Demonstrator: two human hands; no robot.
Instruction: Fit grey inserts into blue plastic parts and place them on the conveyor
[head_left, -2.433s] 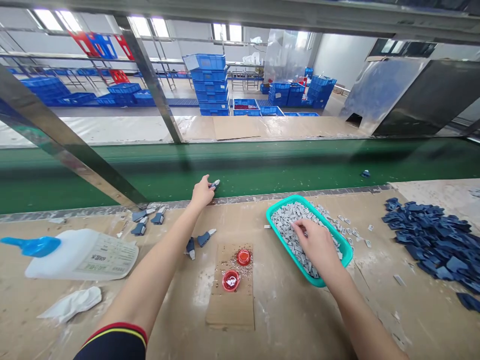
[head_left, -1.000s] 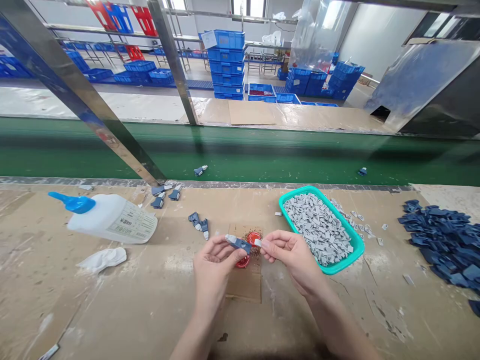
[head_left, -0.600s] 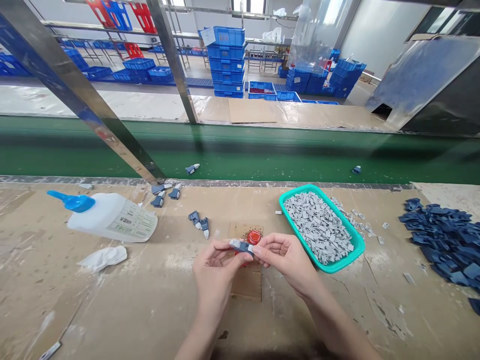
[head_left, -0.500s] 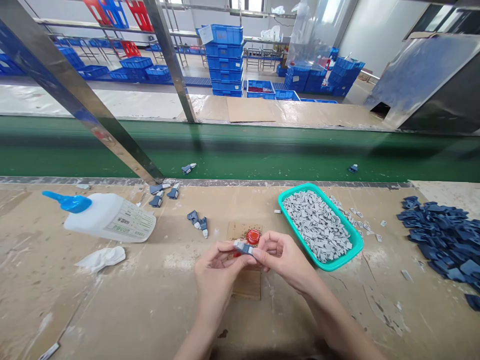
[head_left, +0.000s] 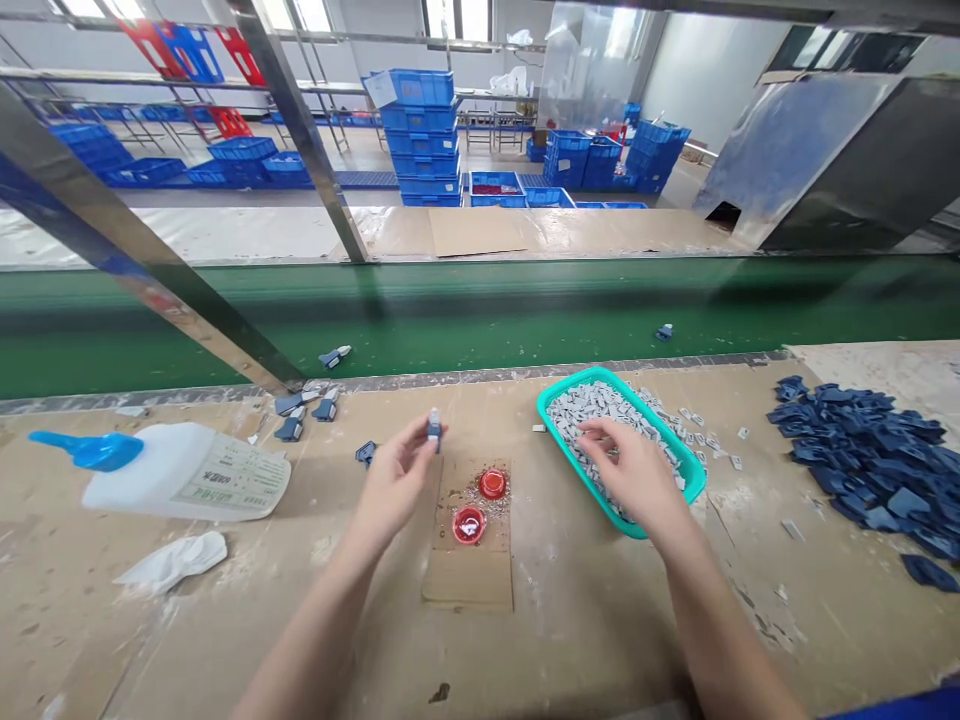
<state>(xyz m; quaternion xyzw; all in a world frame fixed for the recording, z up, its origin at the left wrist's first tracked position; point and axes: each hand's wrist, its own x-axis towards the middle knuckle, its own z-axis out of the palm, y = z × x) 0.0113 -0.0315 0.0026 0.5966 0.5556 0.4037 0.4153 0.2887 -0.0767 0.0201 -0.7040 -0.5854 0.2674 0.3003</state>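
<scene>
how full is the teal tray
Nearly full: small grey pieces heap across most of the teal tray, and the right hand reaches in among them.

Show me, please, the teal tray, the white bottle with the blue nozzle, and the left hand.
Teal tray (head_left: 570, 386): head view, on the upper rim.
White bottle (head_left: 187, 475): head view, on the body.
Left hand (head_left: 394, 475): head view, on the middle of the hand.

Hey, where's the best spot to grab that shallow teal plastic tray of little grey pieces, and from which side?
Grip the shallow teal plastic tray by its raised rim at both short ends, coming down from above with both hands. The rim gives the fingers a lip, and the small grey pieces heap nearly up to it, so keep it level. The right hand is nearest, over the tray.
</scene>
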